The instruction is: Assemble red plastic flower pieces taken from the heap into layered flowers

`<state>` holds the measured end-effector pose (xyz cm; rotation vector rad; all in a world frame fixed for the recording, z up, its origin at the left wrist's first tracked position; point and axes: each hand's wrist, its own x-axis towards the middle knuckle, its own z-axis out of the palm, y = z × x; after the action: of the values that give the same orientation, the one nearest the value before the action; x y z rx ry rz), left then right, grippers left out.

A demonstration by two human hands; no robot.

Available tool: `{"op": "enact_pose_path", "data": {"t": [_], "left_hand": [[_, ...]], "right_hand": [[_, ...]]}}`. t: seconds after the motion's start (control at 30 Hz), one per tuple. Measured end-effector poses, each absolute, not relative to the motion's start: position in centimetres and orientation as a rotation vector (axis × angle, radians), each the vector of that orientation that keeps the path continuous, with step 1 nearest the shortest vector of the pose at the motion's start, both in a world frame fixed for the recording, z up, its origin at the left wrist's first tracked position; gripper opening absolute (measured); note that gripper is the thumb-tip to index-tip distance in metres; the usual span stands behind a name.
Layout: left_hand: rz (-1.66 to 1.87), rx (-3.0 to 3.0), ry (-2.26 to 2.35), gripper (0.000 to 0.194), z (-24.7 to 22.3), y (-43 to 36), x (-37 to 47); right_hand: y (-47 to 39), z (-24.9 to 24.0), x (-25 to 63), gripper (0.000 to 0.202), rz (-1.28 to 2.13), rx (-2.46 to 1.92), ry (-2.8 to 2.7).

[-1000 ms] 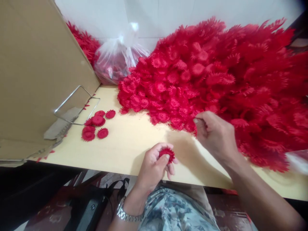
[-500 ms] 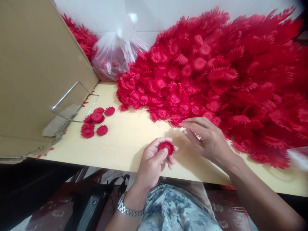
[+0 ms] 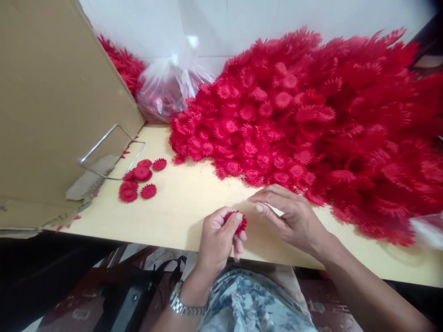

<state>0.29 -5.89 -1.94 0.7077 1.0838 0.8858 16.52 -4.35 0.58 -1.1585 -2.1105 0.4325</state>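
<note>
My left hand point(image 3: 215, 237) is closed on a red fringed flower piece point(image 3: 243, 224), with the thumb pressed over its face and the fingers behind it. Part of the piece is hidden by the thumb. Just to the right, my right hand point(image 3: 300, 222) hovers over the table with its thumb and fingertips apart; I see nothing between them. Behind it rises a large heap of similar red flower pieces point(image 3: 249, 113). Several loose red flower pieces point(image 3: 141, 174) lie on the table at the left, some overlapping.
A tall cardboard sheet point(image 3: 55, 101) stands along the left side, with a bent metal wire loop point(image 3: 98, 146) against it. A tied clear plastic bag point(image 3: 166, 92) with red contents sits at the back. The pale yellow table point(image 3: 173, 212) ends close to my body.
My right hand has moved slightly left and nearer, away from the heap's edge. The flower piece in my left hand has tilted, its face now less visible. The view has shifted a little.
</note>
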Motion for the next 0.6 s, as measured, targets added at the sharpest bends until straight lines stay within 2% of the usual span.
{"op": "enact_pose_path", "data": {"t": [0.13,0.23,0.43,0.53,0.6], "left_hand": [[0.915,0.815,1.148,0.040,-2.0,-5.6,0.4],[0.912,0.851,1.137,0.044,-2.2,-5.6,0.4],[0.831,0.910,0.984,0.030,-2.1,-6.0,0.3],[0.834,0.818,0.975,0.025,-1.8,-6.1,0.4],[0.873,0.750,0.970,0.021,-1.6,-6.1,0.4]], "right_hand": [[-4.7,1.0,15.4,0.014,0.777,-1.159,-2.042],[-4.6,0.9,14.8,0.008,0.876,-1.182,-2.046],[-4.7,0.0,14.7,0.014,0.654,-1.167,-2.022],[-4.1,0.0,15.9,0.015,0.564,-1.377,-1.786],[-3.2,0.2,17.5,0.016,0.316,-1.547,-1.744]]}}
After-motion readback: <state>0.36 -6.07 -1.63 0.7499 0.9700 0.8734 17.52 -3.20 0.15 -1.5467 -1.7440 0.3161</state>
